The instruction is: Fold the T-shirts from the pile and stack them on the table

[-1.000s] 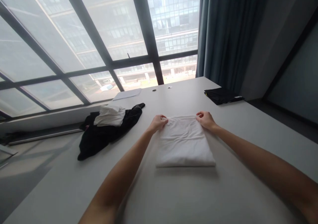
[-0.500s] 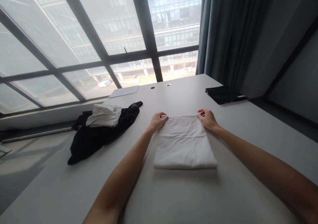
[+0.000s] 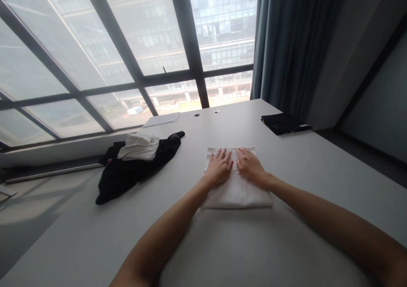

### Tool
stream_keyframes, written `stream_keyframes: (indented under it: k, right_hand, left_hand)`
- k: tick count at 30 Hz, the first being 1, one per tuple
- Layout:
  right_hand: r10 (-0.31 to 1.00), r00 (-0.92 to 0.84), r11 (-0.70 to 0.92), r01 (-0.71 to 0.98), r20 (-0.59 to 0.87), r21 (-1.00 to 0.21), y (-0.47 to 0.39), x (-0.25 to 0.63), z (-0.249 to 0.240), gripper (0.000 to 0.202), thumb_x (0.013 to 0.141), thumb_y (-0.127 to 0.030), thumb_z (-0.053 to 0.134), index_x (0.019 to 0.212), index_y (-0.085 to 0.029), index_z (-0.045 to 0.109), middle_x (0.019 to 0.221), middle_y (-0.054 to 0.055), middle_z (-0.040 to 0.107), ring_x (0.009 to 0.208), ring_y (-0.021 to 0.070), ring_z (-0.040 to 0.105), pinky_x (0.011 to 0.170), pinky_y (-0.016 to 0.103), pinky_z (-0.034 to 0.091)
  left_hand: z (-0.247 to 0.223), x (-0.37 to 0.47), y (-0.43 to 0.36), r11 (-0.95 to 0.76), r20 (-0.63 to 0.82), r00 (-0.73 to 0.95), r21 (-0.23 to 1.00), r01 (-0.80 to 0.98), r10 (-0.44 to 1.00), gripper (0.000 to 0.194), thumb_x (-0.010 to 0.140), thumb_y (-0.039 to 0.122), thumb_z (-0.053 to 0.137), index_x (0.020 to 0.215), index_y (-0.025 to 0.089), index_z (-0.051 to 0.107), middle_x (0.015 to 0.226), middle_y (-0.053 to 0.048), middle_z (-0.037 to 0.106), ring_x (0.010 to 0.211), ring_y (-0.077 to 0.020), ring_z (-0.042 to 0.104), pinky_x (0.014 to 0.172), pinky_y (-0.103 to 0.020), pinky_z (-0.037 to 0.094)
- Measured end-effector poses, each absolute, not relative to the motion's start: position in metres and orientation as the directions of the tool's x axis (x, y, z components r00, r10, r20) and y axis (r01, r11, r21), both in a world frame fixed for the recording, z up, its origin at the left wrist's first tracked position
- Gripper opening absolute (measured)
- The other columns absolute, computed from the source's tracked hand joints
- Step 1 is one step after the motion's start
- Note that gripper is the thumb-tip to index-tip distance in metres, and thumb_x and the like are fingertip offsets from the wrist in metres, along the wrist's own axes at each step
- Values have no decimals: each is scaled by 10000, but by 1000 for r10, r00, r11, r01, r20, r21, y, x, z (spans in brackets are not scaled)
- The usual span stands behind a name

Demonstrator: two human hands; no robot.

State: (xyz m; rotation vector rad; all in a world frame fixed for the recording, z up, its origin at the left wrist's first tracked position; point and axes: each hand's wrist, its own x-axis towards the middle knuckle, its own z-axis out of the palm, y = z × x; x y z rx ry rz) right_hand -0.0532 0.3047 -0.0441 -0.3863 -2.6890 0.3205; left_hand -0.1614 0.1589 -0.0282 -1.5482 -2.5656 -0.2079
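Observation:
A white cloth [image 3: 238, 196], folded into a rough rectangle, lies flat on the white table [image 3: 222, 244] in front of me. My left hand [image 3: 220, 166] rests on its upper left part, palm down with the fingers apart. Close beside it, my right hand [image 3: 250, 165] lies on the upper right part, fingers stretched out. Neither hand grips the fabric. The hands hide the cloth's upper middle; its far corners and near edge show.
To the left is a black garment [image 3: 127, 174] with a crumpled white cloth [image 3: 140, 146] on it. White paper [image 3: 163, 119] lies near the window. A folded black garment [image 3: 284, 123] sits at the right edge, below a dark curtain [image 3: 286, 45].
Both hands have let go of the cloth's far corners and moved inward, closer together, onto its top. The view has shifted slightly.

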Motion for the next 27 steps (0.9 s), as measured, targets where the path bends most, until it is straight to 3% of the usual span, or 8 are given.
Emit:
stream_keyframes:
  k: [4, 11, 15, 20, 27]
  right_hand:
    - [301, -930, 929, 237, 212, -284, 292, -52, -56, 575, 1000, -279, 375, 1521, -37, 420, 1619, 183, 363, 1508, 288, 292, 1228, 447, 215]
    - [301, -929, 928, 232, 217, -292, 300, -43, -52, 577, 1010, -297, 359, 1539, -73, 412, 1650, 164, 303, 1540, 280, 224, 1237, 485, 182]
    - [310, -940, 910, 250, 142, -332, 306, -43, -51, 592, 1011, -313, 361, 1538, -45, 405, 1651, 188, 280, 1541, 302, 221, 1228, 508, 207]
    - [273, -908, 934, 172, 317, -312, 309, -44, -49, 568, 995, -270, 375, 1532, -92, 429, 1637, 165, 332, 1539, 268, 230, 1246, 481, 152]
    - [226, -957, 929, 156, 181, -336, 310, -47, -65, 577, 996, -267, 369, 1540, -85, 425, 1643, 167, 316, 1532, 281, 254, 1236, 492, 205]
  left_hand:
    - [-43, -157, 158, 482, 151, -481, 33, 875, 864, 568, 1063, 449, 318, 1570, 199, 377, 1664, -129, 280, 1540, -317, 233, 1231, -562, 189]
    - [-36, -184, 156, 556, 158, -560, 72, 828, 813, 582, 1056, 488, 313, 1557, 204, 397, 1655, -143, 296, 1543, -329, 215, 1214, -593, 194]
    - [-34, -198, 153, 563, 88, -581, 163, 810, 809, 591, 1056, 495, 311, 1565, 201, 377, 1654, -167, 286, 1543, -347, 206, 1184, -605, 248]
    - [-25, -187, 148, 548, 168, -563, 132, 826, 809, 542, 1055, 451, 347, 1538, 214, 417, 1643, -150, 324, 1536, -339, 231, 1210, -609, 162]
    - [-34, -145, 147, 511, 136, -517, 80, 856, 845, 547, 1049, 432, 368, 1538, 190, 413, 1644, -154, 319, 1526, -348, 256, 1210, -593, 195]
